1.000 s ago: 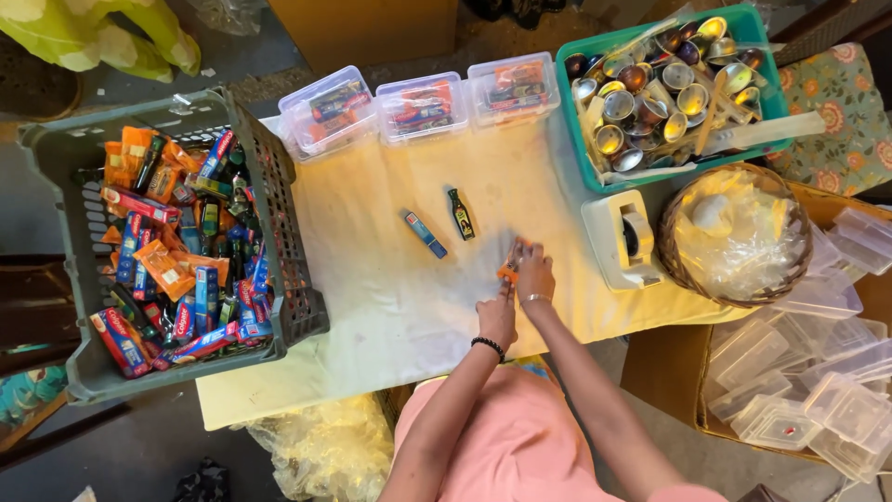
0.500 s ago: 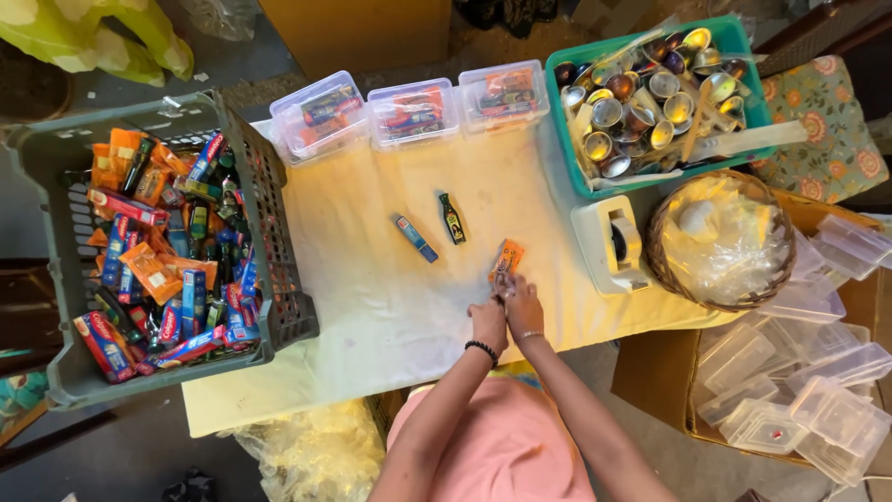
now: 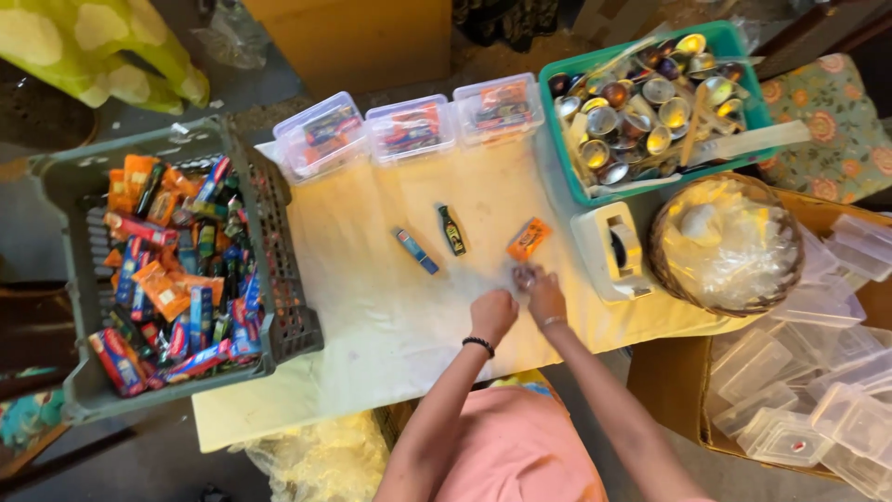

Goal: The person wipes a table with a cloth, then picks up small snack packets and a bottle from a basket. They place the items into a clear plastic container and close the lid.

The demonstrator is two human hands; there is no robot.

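My left hand [image 3: 492, 313], with a black band at its wrist, is curled into a fist on the pale yellow cloth [image 3: 372, 316]. My right hand [image 3: 545, 296] lies right beside it, and its fingertips pinch a small clear shiny piece [image 3: 524, 276]. Just beyond the hands an orange packet [image 3: 528, 239] lies flat on the cloth, apart from my fingers. Farther left are a small dark bottle [image 3: 452, 230] and a blue stick-shaped packet [image 3: 414, 251].
A grey crate [image 3: 288, 325] full of colourful packets stands at the left. Three clear lidded boxes [image 3: 409, 128] line the far edge. A teal tub [image 3: 743, 116] of shiny cups, a white tape dispenser [image 3: 613, 249], a wicker basket [image 3: 664, 270] and empty clear boxes [image 3: 818, 400] are at the right.
The orange packet that was at my fingertips now lies free on the cloth. Both hands have drawn back slightly toward me.
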